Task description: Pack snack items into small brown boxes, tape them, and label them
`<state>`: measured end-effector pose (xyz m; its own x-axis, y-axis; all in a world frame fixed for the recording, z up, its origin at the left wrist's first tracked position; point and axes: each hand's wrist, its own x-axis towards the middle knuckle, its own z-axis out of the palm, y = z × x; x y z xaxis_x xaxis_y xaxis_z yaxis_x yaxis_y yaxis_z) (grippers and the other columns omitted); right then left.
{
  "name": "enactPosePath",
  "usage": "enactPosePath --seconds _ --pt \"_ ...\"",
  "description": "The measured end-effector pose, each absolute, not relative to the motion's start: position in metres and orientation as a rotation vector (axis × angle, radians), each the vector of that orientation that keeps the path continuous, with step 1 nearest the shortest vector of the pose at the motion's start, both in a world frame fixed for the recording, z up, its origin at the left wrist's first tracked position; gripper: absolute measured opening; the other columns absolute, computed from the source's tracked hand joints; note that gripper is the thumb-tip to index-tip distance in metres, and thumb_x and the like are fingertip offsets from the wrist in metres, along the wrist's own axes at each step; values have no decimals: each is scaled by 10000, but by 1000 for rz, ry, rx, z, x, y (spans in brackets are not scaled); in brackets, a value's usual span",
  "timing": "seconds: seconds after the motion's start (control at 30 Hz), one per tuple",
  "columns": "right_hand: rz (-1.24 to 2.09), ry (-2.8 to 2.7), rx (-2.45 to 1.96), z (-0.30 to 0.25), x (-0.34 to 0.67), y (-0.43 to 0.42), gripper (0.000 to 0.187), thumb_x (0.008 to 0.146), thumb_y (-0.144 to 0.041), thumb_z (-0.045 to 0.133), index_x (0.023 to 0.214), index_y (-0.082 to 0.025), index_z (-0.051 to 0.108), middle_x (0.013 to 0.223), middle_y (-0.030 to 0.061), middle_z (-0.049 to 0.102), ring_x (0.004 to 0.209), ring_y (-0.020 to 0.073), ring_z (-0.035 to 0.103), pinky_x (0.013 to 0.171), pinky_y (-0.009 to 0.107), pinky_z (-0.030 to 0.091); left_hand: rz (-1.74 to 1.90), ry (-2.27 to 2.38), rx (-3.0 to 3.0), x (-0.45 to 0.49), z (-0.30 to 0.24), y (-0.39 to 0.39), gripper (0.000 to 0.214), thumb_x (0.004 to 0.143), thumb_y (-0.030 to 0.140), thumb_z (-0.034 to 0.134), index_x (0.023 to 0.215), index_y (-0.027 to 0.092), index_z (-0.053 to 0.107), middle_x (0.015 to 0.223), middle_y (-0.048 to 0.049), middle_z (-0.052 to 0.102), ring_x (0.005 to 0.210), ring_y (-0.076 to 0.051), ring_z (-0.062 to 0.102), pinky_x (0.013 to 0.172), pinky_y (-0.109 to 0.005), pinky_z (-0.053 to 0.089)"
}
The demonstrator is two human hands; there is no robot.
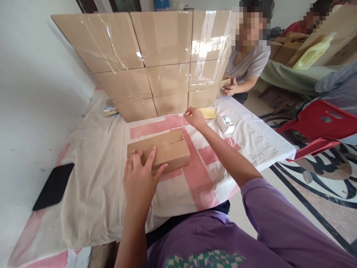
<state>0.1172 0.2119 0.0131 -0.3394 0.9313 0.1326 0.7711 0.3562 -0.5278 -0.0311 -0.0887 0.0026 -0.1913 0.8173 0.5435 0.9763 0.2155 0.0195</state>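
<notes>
a: biggest first. what's on the table (pixel 251 145)?
b: a stack of boxes (pixel 164 56) at the back, wrapped in shiny tape. in front of the stack, nearer the person, lies one flat box (pixel 167 147), flaps folded shut with the seam gaping a little.
a: who has it?
b: the left hand (pixel 141 178) lies spread on its near end, fingers flat on top and thumb against the front side. it's pressing, not clenched round it. the right hand (pixel 195 117) is at the foot of the stack, fingers curled beside a yellow slip (pixel 208 113) (i can't tell if it pinches anything).
a: how would the box handle?
b: stiff card, probably light, dry enough not to slip. i'd take it by the two long sides, since the top looks untaped and may give. a tape dispenser (pixel 226 124) sits just right of the stack's foot.
</notes>
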Motion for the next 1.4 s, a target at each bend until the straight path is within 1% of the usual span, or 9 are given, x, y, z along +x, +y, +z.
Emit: enactPosePath --seconds 0.17,0.27,0.47,0.63,0.8,0.9,1.03,1.27,1.4 --pt "420 -2255 -1638 -8 171 323 432 940 -187 555 1342 -100 689 1338 216 614 1161 293 622 1049 379 460 -502 -2039 -1681 -32 1 -94 569 958 531 625 1443 234 617 1345 -202 588 1386 -403 532 1115 -544 488" --pt "448 -2369 -1626 -24 185 355 404 862 -166 665 1252 -109 757 1252 179 659 1078 263 638 1025 327 464 -485 -2045 -1690 -34 2 -92 564 959 515 629 1452 243 606 1354 -201 584 1379 -403 537 1107 -553 495" --pt "531 -2511 -1601 -47 179 387 368 817 -104 669 1165 -145 782 1186 117 702 967 213 655 883 266 499 -452 -2087 -1681 -32 3 -88 600 951 496 652 1495 261 555 1383 -202 572 1400 -412 520 1116 -575 483" --pt "584 -2567 -1612 -52 176 395 265 851 -167 684 1103 -109 742 1127 127 728 903 204 660 769 267 512 -447 -2073 -1688 -32 1 -91 636 942 491 669 1518 264 523 1401 -208 558 1402 -420 516 1114 -582 484" --pt "491 -2643 -1607 -55 171 391 257 881 -109 651 1133 -118 701 1228 152 705 1019 231 656 882 298 508 -438 -2068 -1689 -35 -2 -91 664 946 505 657 1549 289 478 1407 -201 558 1408 -419 510 1114 -588 482" --pt "404 -2705 -1660 -54 164 390 195 943 -198 663 1123 -130 696 1234 149 690 1096 253 646 967 375 516 -455 -2082 -1681 -34 -3 -90 659 944 515 657 1544 303 486 1403 -190 563 1412 -412 510 1120 -578 478" --pt "312 -2792 -1698 -49 157 386 304 994 -360 668 1208 -144 670 1274 113 662 1160 245 647 1017 473 541 -465 -2075 -1660 -31 -1 -88 596 954 511 643 1488 257 562 1389 -206 573 1395 -412 529 1109 -568 489" --pt "283 -2794 -1684 -48 158 376 352 1004 -379 653 1280 -161 637 1301 109 646 1157 248 648 990 472 559 -453 -2020 -1653 -29 2 -87 558 959 507 633 1438 220 615 1330 -215 592 1347 -418 563 1066 -566 519" --pt "357 -2778 -1615 -44 162 373 192 949 -282 692 1080 -142 693 1166 113 692 1096 251 642 987 434 514 -459 -2010 -1656 -30 2 -87 558 958 500 638 1433 208 619 1329 -223 588 1345 -420 565 1065 -568 519"
